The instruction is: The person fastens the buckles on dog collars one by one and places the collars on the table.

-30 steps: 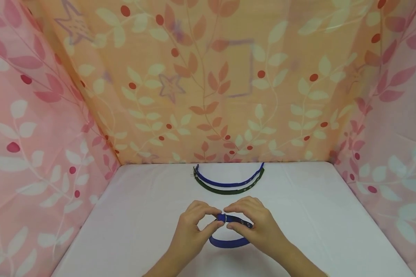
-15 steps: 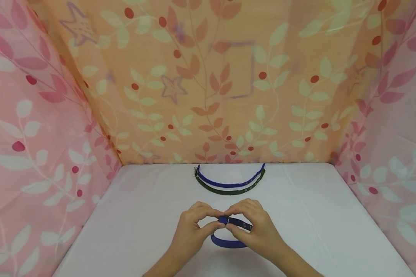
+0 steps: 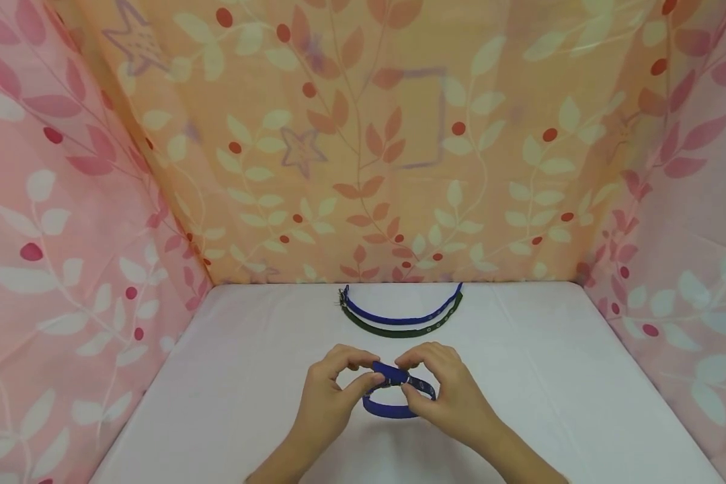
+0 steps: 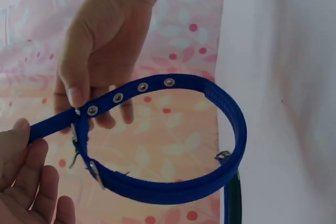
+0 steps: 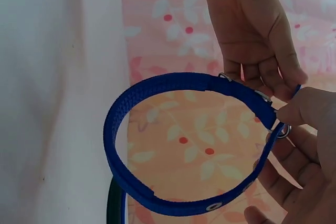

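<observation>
A blue pet collar [image 3: 393,411] is bent into a loop and held up in front of me by both hands. My left hand [image 3: 333,386] pinches the strap's tip [image 4: 52,125] between thumb and fingers, to the left of the buckle. On the other side, my right hand [image 3: 450,390] grips the collar where the strap overlaps the metal fittings [image 5: 284,130], thumb on top. Metal-ringed holes [image 4: 143,87] run along the strap between the tip and the loop. In the right wrist view the right fingers partly hide the fittings.
Beyond the hands, a second blue collar [image 3: 393,321] and a dark green collar [image 3: 393,333] lie curved side by side on the white table [image 3: 248,376]. Patterned cloth [image 3: 363,134] walls off the back and both sides.
The strap's tip now reaches further left past the fittings, with the left hand drawn slightly away from the right. The loop sits slightly higher. The collars at the back stay put.
</observation>
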`<state>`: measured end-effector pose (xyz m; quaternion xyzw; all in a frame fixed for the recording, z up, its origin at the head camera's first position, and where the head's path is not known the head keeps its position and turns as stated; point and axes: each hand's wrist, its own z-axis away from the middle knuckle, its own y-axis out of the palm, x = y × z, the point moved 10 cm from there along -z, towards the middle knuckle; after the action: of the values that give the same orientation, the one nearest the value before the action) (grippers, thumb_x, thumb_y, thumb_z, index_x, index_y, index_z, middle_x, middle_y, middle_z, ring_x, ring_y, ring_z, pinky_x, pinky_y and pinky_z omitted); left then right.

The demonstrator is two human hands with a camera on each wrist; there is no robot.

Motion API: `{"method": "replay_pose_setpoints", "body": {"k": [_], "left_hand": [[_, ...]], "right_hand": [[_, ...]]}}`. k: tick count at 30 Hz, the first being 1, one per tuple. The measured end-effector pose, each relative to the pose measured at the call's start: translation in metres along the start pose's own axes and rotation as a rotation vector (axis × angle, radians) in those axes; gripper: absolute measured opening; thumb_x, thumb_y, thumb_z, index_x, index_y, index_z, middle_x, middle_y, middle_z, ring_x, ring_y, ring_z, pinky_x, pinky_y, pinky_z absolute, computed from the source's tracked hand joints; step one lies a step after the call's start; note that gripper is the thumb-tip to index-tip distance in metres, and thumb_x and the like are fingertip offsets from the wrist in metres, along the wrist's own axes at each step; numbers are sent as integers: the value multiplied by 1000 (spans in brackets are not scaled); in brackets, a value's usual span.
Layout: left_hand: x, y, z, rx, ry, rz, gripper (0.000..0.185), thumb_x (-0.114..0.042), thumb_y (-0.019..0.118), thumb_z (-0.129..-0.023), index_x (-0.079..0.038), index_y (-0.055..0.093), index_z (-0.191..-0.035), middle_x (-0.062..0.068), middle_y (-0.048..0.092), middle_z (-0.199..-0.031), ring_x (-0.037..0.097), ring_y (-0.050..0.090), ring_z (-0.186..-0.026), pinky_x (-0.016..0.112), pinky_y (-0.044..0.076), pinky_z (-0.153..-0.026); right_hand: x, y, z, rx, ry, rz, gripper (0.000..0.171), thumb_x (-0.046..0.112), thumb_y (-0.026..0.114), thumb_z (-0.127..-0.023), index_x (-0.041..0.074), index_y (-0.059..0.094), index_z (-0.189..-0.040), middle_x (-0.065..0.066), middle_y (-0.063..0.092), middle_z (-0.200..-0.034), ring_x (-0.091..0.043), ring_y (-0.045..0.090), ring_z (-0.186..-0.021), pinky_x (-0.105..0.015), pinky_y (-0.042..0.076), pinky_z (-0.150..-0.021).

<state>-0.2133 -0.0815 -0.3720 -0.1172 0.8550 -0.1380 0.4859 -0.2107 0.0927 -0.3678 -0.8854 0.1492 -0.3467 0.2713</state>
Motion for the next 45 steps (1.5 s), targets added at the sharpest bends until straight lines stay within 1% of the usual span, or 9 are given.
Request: {"method": "replay_pose_setpoints", "body": {"k": [5, 10, 16, 22, 27, 31, 34, 39, 45], "left_hand": [[8, -5, -1, -32, -87, 26, 18, -29, 80, -89, -35, 74, -104, -17, 71, -99, 17, 65, -96, 32, 54, -86], [6, -5, 0, -42, -79, 54, 16, -29, 79, -89, -30, 75, -104, -16, 71, -99, 22, 65, -97, 31, 52, -87], [-2, 2, 2, 8, -14, 36, 17, -31, 79, -90, -33, 74, -106, -17, 69, -99, 10, 64, -98, 31, 51, -88], [0, 7, 3, 33, -23, 46, 19, -32, 78, -91, -34, 74, -109, -17, 70, -101, 10, 65, -100, 30, 51, -88], [6, 20, 5, 126, -19, -72, 32, -37, 82, -86, -33, 73, -117, -22, 69, -108, 7, 62, -108, 34, 53, -92], [8, 33, 7, 214, 5, -140, 32, -33, 85, -83, -30, 74, -113, -21, 70, -102, 7, 61, -101, 29, 54, -86], [8, 33, 7, 204, -2, -92, 23, -30, 84, -84, -30, 75, -105, -19, 71, -95, 7, 62, -94, 24, 54, -80], [6, 25, 6, 103, -32, 88, 22, -26, 84, -85, -25, 78, -106, -11, 73, -99, 10, 69, -95, 25, 60, -83], [12, 20, 9, 72, -128, 226, 27, -23, 83, -86, -23, 77, -112, 0, 75, -105, 16, 75, -94, 29, 61, -82]], "right_hand": [[-7, 1, 0, 34, 50, 25, 43, 9, 85, -78, 28, 68, -112, 24, 66, -106, -1, 61, -102, -39, 42, -97], [-10, 4, 1, 78, 77, 24, 42, 15, 87, -81, 35, 67, -111, 27, 66, -110, -1, 60, -108, -37, 48, -95], [-1, 1, 1, 42, -6, 9, 34, 23, 85, -86, 30, 69, -115, 18, 68, -110, -7, 61, -108, -35, 48, -96], [6, -5, 1, -30, -100, -10, 32, 20, 86, -84, 28, 72, -111, 18, 69, -103, -6, 62, -103, -29, 43, -98], [14, -13, 1, -104, -159, -56, 37, 11, 88, -80, 24, 73, -110, 13, 71, -101, -9, 64, -100, -25, 43, -97], [20, -17, 1, -156, -205, -87, 39, 5, 89, -76, 21, 74, -108, 10, 73, -101, -12, 65, -98, -23, 44, -96], [22, -19, 1, -184, -231, -103, 36, 4, 88, -76, 19, 74, -106, 7, 73, -99, -14, 65, -97, -25, 43, -96], [24, -21, 1, -209, -248, -118, 34, 5, 87, -78, 17, 74, -108, 5, 73, -99, -15, 65, -97, -25, 43, -97], [25, -24, 3, -246, -266, -119, 37, 6, 85, -81, 15, 75, -116, 2, 74, -100, -16, 64, -97, -25, 42, -99]]}}
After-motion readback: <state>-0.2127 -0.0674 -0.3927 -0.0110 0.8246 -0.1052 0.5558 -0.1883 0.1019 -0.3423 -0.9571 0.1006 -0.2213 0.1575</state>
